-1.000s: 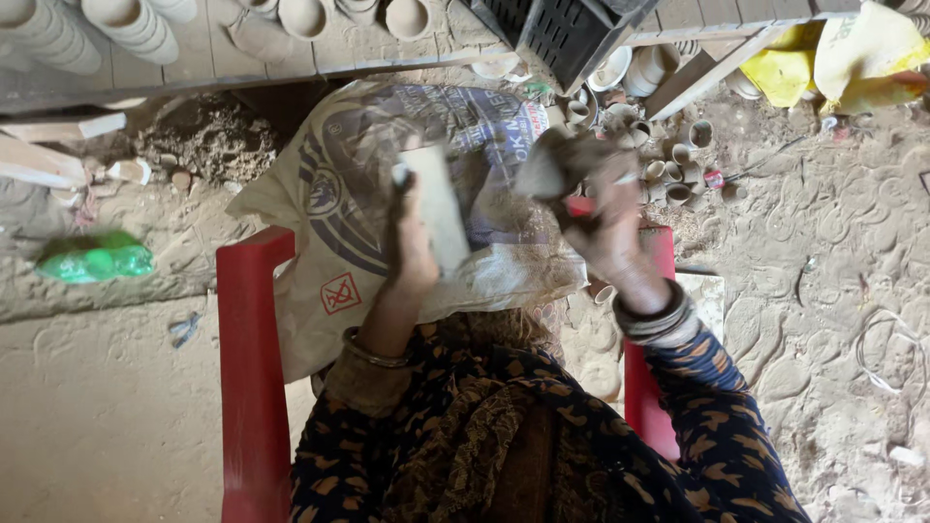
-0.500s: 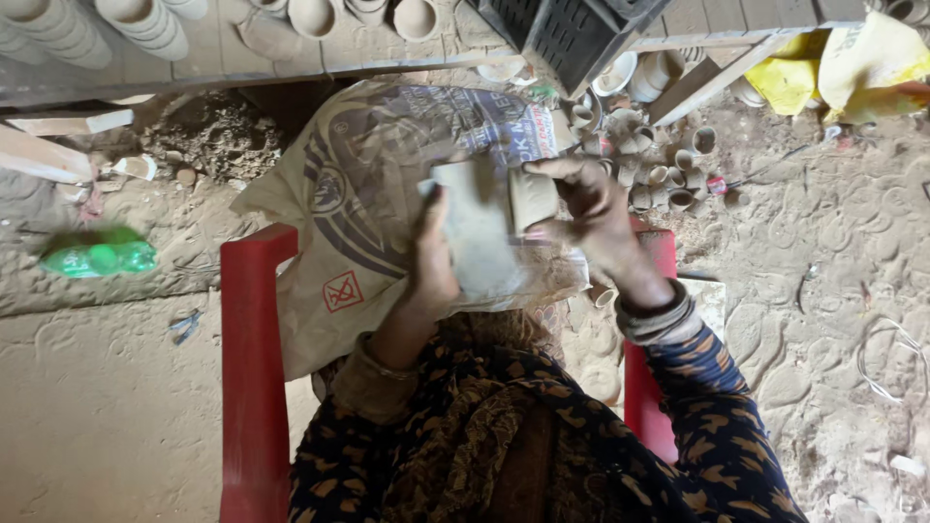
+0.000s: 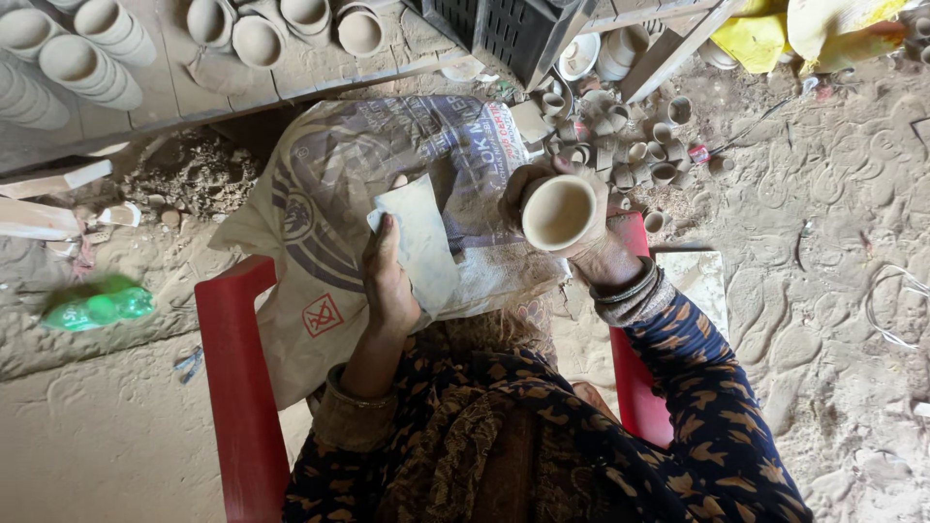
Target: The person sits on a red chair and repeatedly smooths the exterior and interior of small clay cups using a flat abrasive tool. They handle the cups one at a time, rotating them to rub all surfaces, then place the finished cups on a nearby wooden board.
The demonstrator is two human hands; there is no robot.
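Nearest the camera, the person's lap and dark patterned sleeves fill the bottom of the view, flanked by the red plastic chair arms (image 3: pixel 232 387). From the lap a printed woven plastic sack (image 3: pixel 329 194) spreads away toward twelve o'clock.

Over the sack, the left hand (image 3: pixel 392 286) is closed around a pale, worn, flat rectangular pad (image 3: pixel 421 237), thumb and fingers gripping its lower edge so that the pad stands up toward twelve o'clock. At about two o'clock from it, well apart from the pad, the right hand (image 3: pixel 581 228) is wrapped around a small unfired, tan clay cup (image 3: pixel 559 213), its fingers curled about the wall and its open mouth turned up toward the camera. Bangles sit on that wrist.

At three o'clock from the cup, a flat pale square slab (image 3: pixel 699 281) lies on the sandy ground just beside the right chair arm. At nine o'clock, well away on the dirt, lies a green plastic bottle (image 3: pixel 97 305).

Farther out, at one o'clock, a heap of small clay cups (image 3: pixel 630 145) is scattered on the ground. Beyond it sits a dark plastic crate (image 3: pixel 513 34), with yellow cloth (image 3: pixel 804 29) at two o'clock. At eleven o'clock, rows of larger clay cups (image 3: pixel 87 44) lie on wooden planks (image 3: pixel 174 87).
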